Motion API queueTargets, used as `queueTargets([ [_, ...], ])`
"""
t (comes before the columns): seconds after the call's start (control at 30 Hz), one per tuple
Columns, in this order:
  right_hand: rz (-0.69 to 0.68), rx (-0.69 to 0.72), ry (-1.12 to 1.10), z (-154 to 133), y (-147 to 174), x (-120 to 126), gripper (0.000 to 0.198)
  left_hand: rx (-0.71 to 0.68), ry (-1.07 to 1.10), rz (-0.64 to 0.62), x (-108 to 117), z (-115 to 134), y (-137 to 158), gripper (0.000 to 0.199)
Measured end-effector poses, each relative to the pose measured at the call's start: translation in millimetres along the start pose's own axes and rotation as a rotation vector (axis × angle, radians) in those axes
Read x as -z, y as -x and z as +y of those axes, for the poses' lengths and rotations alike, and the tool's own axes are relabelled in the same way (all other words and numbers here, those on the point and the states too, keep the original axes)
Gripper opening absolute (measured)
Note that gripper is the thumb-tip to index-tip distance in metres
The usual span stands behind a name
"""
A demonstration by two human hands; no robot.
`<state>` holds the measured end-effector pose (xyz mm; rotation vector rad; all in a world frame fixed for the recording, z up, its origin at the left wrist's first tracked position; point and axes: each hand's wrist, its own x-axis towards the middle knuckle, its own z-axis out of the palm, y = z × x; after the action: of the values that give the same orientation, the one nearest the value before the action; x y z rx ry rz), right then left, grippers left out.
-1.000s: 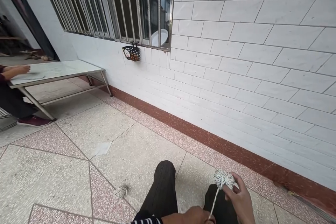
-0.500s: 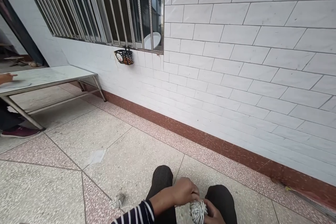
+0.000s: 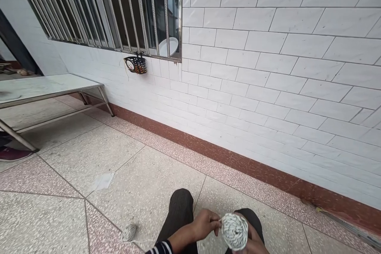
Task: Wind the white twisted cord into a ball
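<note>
A ball of white-and-grey yarn point(image 3: 234, 230) is gripped in my right hand point(image 3: 254, 240), between my knees; the ball hides part of that hand. Just left of it, my left hand point(image 3: 206, 224) is closed in a pinch, with a short bit of the yarn showing at its fingertips beside the ball. A smaller yarn ball point(image 3: 129, 233) lies on the floor to the left, and a loose strand trails from it towards my left sleeve.
My knees point(image 3: 182, 204) are in dark trousers. A pale scrap point(image 3: 104, 181) lies on the speckled floor. At left stands a low metal-legged table point(image 3: 59, 81), with a person's shoe point(image 3: 14, 153) beneath. A small black basket point(image 3: 135, 64) hangs from the barred window on the white tiled wall point(image 3: 238, 87).
The yarn ball has turned and come up slightly to the right, showing more of its face. My left hand has shifted a little. The view has swung right, and the other person's hand has left it.
</note>
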<state>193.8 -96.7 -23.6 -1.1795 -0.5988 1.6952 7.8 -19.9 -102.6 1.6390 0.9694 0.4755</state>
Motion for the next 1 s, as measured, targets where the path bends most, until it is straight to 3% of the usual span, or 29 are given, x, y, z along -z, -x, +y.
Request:
queueTargets([
  [0.13,0.11,0.144,-0.019,-27,-11,-4,0.057,0.039,0.054,-0.051,-27,-11,10,0.038],
  [0.23,0.195,0.268,0.263,-34,-34,4,0.048,0.004,-0.054,-0.178,-39,-14,17,0.034],
  [0.37,0.397,0.418,0.729,-7,-60,24,0.041,-0.121,-0.322,-0.169,-28,1,18,0.03],
  [0.43,0.345,0.352,0.807,18,-63,30,0.039,-0.192,-0.502,-0.099,-16,15,15,0.025],
  [0.57,0.031,-0.033,0.65,56,-49,29,0.034,-0.378,-0.7,-0.069,6,35,6,0.021],
  [0.63,-0.031,-0.124,0.495,62,-40,24,0.034,-0.438,-0.685,-0.078,11,35,3,0.026],
  [0.83,-0.05,-0.153,0.121,43,-12,10,0.037,-0.438,-0.618,-0.061,12,33,-1,0.036],
  [1.0,-0.008,-0.033,0.0,12,5,-8,0.042,-0.27,-0.491,-0.042,9,52,-1,0.029],
])
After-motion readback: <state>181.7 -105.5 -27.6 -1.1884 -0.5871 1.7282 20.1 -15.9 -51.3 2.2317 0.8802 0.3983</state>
